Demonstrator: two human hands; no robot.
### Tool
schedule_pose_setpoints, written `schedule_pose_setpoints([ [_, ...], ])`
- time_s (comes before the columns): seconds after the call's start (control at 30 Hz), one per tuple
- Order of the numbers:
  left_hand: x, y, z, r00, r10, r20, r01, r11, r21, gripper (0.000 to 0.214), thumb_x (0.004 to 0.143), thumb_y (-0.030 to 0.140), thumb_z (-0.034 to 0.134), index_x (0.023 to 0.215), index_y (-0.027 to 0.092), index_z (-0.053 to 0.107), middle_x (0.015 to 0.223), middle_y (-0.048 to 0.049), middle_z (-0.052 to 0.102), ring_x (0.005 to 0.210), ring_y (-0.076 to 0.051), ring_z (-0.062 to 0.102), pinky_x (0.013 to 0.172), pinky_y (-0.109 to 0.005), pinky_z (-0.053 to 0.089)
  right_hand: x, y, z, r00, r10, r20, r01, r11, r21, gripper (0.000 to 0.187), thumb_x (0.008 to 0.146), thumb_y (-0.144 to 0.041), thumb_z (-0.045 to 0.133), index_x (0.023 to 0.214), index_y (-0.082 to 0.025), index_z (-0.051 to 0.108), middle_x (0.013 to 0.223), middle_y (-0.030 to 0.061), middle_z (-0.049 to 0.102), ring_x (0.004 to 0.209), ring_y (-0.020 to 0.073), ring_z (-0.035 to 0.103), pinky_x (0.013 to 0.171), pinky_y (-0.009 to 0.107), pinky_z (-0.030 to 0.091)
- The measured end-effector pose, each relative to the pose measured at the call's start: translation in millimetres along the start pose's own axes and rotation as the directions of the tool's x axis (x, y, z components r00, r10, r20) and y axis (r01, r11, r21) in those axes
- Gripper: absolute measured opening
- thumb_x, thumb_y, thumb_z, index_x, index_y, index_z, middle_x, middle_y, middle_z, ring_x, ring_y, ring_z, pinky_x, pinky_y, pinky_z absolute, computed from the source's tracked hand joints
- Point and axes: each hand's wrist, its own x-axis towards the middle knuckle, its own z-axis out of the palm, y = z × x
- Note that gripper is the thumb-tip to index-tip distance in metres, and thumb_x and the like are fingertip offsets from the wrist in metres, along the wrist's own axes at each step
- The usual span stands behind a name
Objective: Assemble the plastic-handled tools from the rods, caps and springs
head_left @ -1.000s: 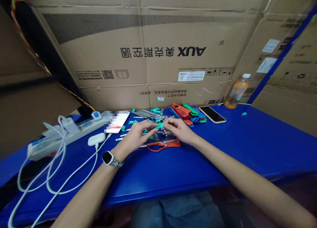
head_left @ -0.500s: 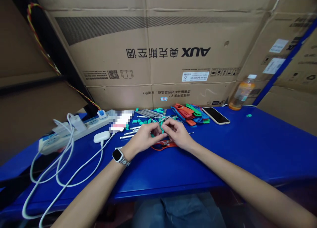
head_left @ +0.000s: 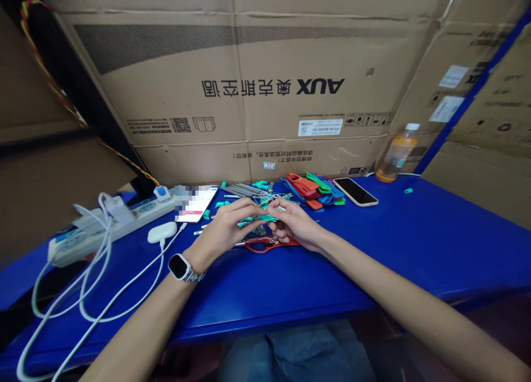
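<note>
Two bare hands meet over a blue worktop [head_left: 373,255], closer to its far edge than to its right or left end, pinching a small green piece [head_left: 269,218] between them. The left hand [head_left: 227,226] grips from the left, thumb beneath and fingers above; the right hand [head_left: 302,225] has thumb and forefinger closed on the other end, its remaining fingers curled below. Fingers mask much of the piece, and its full outline cannot be told.

It looks like light, fairly stiff plastic, probably smooth enough to slip from a careless pinch; thin parts might snap if forced. The ends appear the best hold, taken with fingertips and modest pressure.

Just below the hands, toward the worktop's near edge, lies an orange-red casing [head_left: 256,249], partly covered by the right hand. Beyond them, by the far edge, metal tubes [head_left: 243,191] lie bundled beside a heap of red, blue and green casings [head_left: 305,187]. These casings, apparently rigid and light, would likely suit a grip along their long sides.

A dark-screened phone [head_left: 355,192] rests right of the heap, and a bottle [head_left: 396,156] of orange drink stands near the far right corner. Toward the left end runs a white power strip [head_left: 139,215].
</note>
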Motion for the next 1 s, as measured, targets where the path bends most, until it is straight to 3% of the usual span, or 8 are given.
schedule_pose_setpoints([
  [0.23, -1, -3, -4.6, 0.993, -0.085, 0.082, 0.081, 0.995, 0.058, 0.016, 0.096, 0.027, 0.058, 0.100, 0.018, 0.071, 0.081, -0.0032, 0.068, 0.073, -0.015, 0.061, 0.071, -0.028, 0.049, 1, 4, -6, 0.981, -0.194, -0.014, 0.180, 0.933, -0.313, 0.042, 0.079, -0.058, 0.066, 0.083, -0.019, 0.052, 0.063, -0.0017, 0.065, 0.043, 0.0065, 0.052, 0.036, 0.015, 0.038],
  [0.43, -2, -4, -4.9, 0.978, -0.152, 0.140, 0.147, 0.988, 0.045, 0.014, 0.094, 0.024, 0.059, 0.098, 0.018, 0.071, 0.093, -0.0060, 0.066, 0.083, -0.017, 0.063, 0.076, -0.029, 0.050, -1, 10, -6, 0.981, -0.196, 0.005, 0.174, 0.861, -0.478, 0.032, 0.088, -0.049, 0.058, 0.083, -0.017, 0.055, 0.065, 0.0001, 0.066, 0.048, 0.0089, 0.054, 0.044, 0.020, 0.042],
  [0.5, -3, -4, -7.5, 0.956, -0.208, 0.206, 0.205, 0.978, 0.037, 0.013, 0.092, 0.024, 0.060, 0.095, 0.018, 0.071, 0.088, -0.0045, 0.066, 0.076, -0.016, 0.063, 0.072, -0.028, 0.049, -6, 6, -6, 0.963, -0.267, 0.042, 0.227, 0.718, -0.658, 0.028, 0.092, -0.042, 0.054, 0.083, -0.017, 0.061, 0.067, 0.0009, 0.066, 0.055, 0.0106, 0.056, 0.054, 0.023, 0.044],
  [0.6, -5, -4, -11.5, 0.908, -0.286, 0.305, 0.289, 0.957, 0.039, 0.011, 0.090, 0.021, 0.061, 0.091, 0.018, 0.072, 0.085, -0.0034, 0.069, 0.073, -0.016, 0.063, 0.070, -0.027, 0.048, -20, -2, -11, 0.894, -0.403, 0.197, 0.321, 0.268, -0.908, 0.023, 0.093, -0.031, 0.052, 0.087, -0.018, 0.070, 0.079, 0.0040, 0.068, 0.074, 0.0151, 0.059, 0.069, 0.028, 0.044],
  [0.63, -6, -4, -12.1, 0.894, -0.301, 0.331, 0.305, 0.952, 0.043, 0.011, 0.089, 0.021, 0.061, 0.090, 0.019, 0.072, 0.084, -0.0033, 0.069, 0.072, -0.016, 0.063, 0.069, -0.027, 0.047, -25, -4, -13, 0.875, -0.396, 0.278, 0.356, 0.137, -0.924, 0.023, 0.093, -0.029, 0.052, 0.091, -0.018, 0.072, 0.084, 0.0053, 0.068, 0.081, 0.0170, 0.059, 0.071, 0.029, 0.043],
  [0.7, -8, -4, -12.2, 0.872, -0.321, 0.369, 0.324, 0.944, 0.057, 0.011, 0.088, 0.020, 0.062, 0.086, 0.019, 0.072, 0.080, -0.0028, 0.069, 0.069, -0.016, 0.062, 0.065, -0.025, 0.046, -34, -5, -17, 0.857, -0.351, 0.378, 0.394, -0.028, -0.919, 0.025, 0.093, -0.028, 0.051, 0.100, -0.021, 0.074, 0.088, 0.0062, 0.067, 0.086, 0.0188, 0.057, 0.070, 0.029, 0.042],
  [0.83, -9, -3, -9.6, 0.838, -0.370, 0.402, 0.357, 0.928, 0.111, 0.008, 0.083, 0.017, 0.065, 0.082, 0.019, 0.073, 0.076, -0.0023, 0.070, 0.066, -0.015, 0.061, 0.062, -0.024, 0.043, -43, -1, -20, 0.839, -0.281, 0.465, 0.440, -0.151, -0.885, 0.028, 0.094, -0.029, 0.050, 0.106, -0.023, 0.075, 0.093, 0.0073, 0.065, 0.087, 0.0192, 0.057, 0.067, 0.029, 0.041],
  [1.0, -11, -6, -5.7, 0.804, -0.419, 0.422, 0.405, 0.905, 0.126, 0.008, 0.081, 0.016, 0.064, 0.079, 0.017, 0.071, 0.071, -0.0021, 0.069, 0.062, -0.014, 0.060, 0.058, -0.023, 0.042, -43, 2, -18, 0.859, -0.275, 0.432, 0.424, -0.091, -0.901, 0.026, 0.094, -0.027, 0.051, 0.091, -0.020, 0.076, 0.099, 0.0062, 0.065, 0.081, 0.0148, 0.060, 0.061, 0.026, 0.040],
])
